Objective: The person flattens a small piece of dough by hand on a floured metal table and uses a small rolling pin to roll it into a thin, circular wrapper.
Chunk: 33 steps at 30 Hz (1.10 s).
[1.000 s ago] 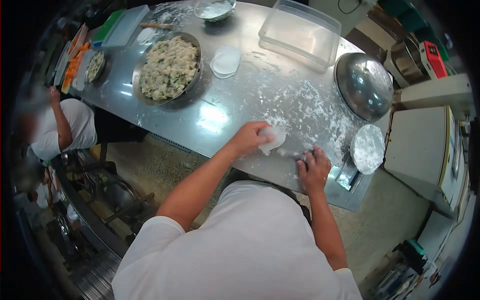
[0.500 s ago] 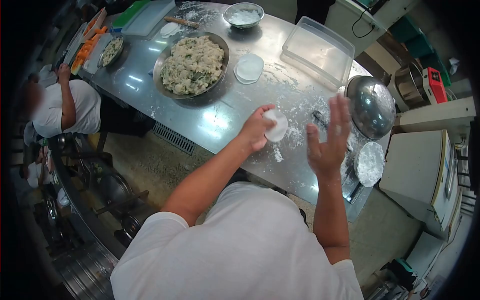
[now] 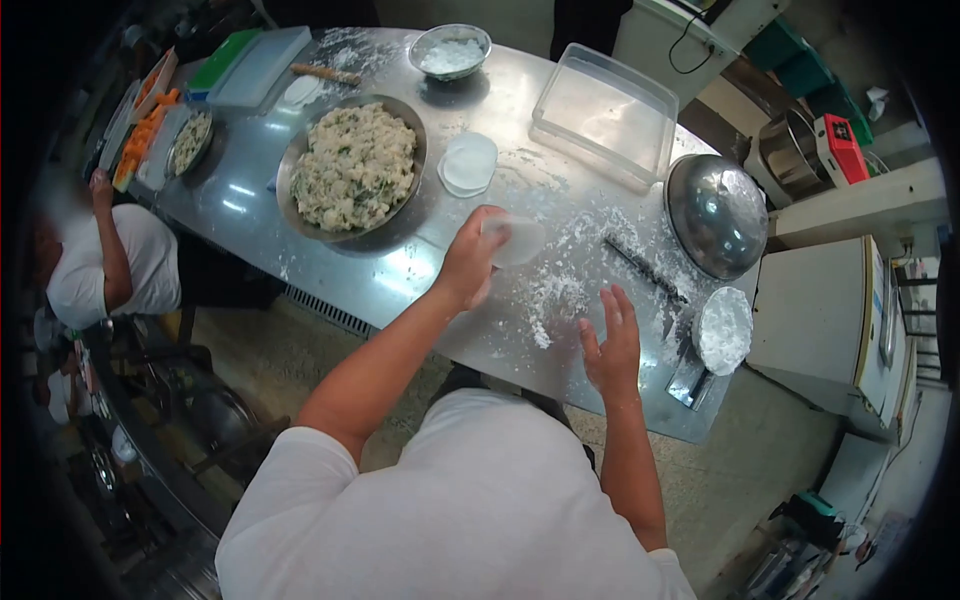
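A thin round dough wrapper (image 3: 518, 243) is pinched in my left hand (image 3: 468, 258), held up over the floured part of the steel table (image 3: 400, 255). My right hand (image 3: 613, 352) holds nothing; its fingers are apart above the table's near edge. Between it and the metal dome lies a dark, flour-dusted rod (image 3: 645, 270). A small pile of round wrappers (image 3: 468, 165) rests just beyond my left hand. To the left stands a wide metal bowl (image 3: 287, 205) heaped with pale filling with green bits (image 3: 355, 165).
On the right are a shiny metal dome (image 3: 717, 215), a bowl of white flour (image 3: 722, 335) and a flat metal scraper (image 3: 690, 385). Farther back stand a clear plastic box (image 3: 605, 125) and a metal bowl (image 3: 450, 70). Another person (image 3: 120, 255) is at the table's left side.
My left hand has moved left with the wrapper, which now tilts differently. My right hand has lowered toward me, exposing the dark rod. The whole view has shifted slightly.
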Available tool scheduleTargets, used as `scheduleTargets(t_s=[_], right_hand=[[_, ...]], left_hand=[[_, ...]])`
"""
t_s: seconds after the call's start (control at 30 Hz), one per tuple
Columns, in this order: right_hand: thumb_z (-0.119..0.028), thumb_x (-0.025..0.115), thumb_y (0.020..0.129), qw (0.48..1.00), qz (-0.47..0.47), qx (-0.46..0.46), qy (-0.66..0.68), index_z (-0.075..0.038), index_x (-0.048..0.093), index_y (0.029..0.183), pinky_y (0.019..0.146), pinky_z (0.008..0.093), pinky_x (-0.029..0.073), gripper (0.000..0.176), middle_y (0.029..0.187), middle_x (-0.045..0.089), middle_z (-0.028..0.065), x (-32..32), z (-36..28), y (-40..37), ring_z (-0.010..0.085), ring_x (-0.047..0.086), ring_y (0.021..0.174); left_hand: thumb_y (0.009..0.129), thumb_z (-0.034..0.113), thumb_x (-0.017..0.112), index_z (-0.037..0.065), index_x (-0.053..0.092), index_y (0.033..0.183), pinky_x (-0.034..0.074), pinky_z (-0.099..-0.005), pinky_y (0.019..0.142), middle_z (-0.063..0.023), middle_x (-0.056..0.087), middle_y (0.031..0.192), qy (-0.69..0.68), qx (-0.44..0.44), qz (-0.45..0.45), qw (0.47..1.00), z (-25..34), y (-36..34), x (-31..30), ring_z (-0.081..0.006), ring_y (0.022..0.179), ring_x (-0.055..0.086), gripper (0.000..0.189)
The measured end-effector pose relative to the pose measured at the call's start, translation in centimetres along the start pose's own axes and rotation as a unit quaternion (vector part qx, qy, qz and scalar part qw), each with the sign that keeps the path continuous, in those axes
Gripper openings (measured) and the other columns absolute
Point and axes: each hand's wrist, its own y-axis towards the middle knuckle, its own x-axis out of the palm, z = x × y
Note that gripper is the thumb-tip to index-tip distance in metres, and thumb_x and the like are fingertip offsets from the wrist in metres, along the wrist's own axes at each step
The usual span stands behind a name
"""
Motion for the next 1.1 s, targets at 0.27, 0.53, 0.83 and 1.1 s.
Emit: scheduleTargets(t_s=[0.27, 0.53, 0.83, 1.1], right_hand=[[-0.032, 0.07, 0.094, 0.944, 0.178, -0.279, -0.012, 0.002, 0.045, 0.15, 0.12, 0.0524, 0.03, 0.071, 0.159, 0.038, 0.0234, -3.7, -6.1, 6.5, 0.0439, 0.032, 0.15], [-0.051, 0.055, 0.098, 0.962, -0.055, -0.229, -0.137, 0.0, 0.034, 0.157, 0.126, 0.0528, 0.017, 0.081, 0.166, 0.028, 0.0199, 3.4, -7.3, 8.1, 0.0367, 0.022, 0.156], [-0.025, 0.068, 0.088, 0.924, -0.16, -0.345, 0.022, -0.003, 0.071, 0.118, 0.108, 0.0454, 0.045, 0.037, 0.128, 0.067, 0.0131, 5.0, -18.8, 11.7, 0.0296, 0.06, 0.123], [-0.02, 0.062, 0.092, 0.823, -0.248, -0.368, -0.354, -0.013, 0.082, 0.093, 0.094, 0.0438, 0.053, 0.02, 0.108, 0.076, 0.0059, 13.3, -27.3, 19.1, 0.0273, 0.072, 0.106]], left_hand=[[0.108, 0.042, 0.038, 0.0, 0.046, 0.144, 0.044, -0.0531, 0.113, -0.0215, 0.057, 0.141, -0.461, -0.212, 0.067, 0.859, -0.8, -0.9, 4.3, -0.0375, 0.131, 0.057, 0.056], [0.106, 0.044, 0.049, 0.008, 0.049, 0.146, 0.043, -0.0495, 0.113, -0.0112, 0.053, 0.148, -0.527, -0.175, 0.087, 0.827, -2.2, -3.4, 1.4, -0.0321, 0.134, 0.054, 0.054], [0.105, 0.025, 0.054, 0.011, 0.055, 0.135, 0.052, -0.044, 0.102, -0.0041, 0.064, 0.128, -0.446, -0.123, 0.2, 0.863, -1.5, -8.2, -4.2, -0.0185, 0.119, 0.063, 0.033], [0.097, 0.02, 0.072, 0.006, 0.05, 0.141, 0.053, -0.045, 0.102, -0.0088, 0.063, 0.133, -0.331, -0.072, 0.183, 0.923, -1.7, -10.0, -6.5, -0.024, 0.117, 0.065, 0.051]])
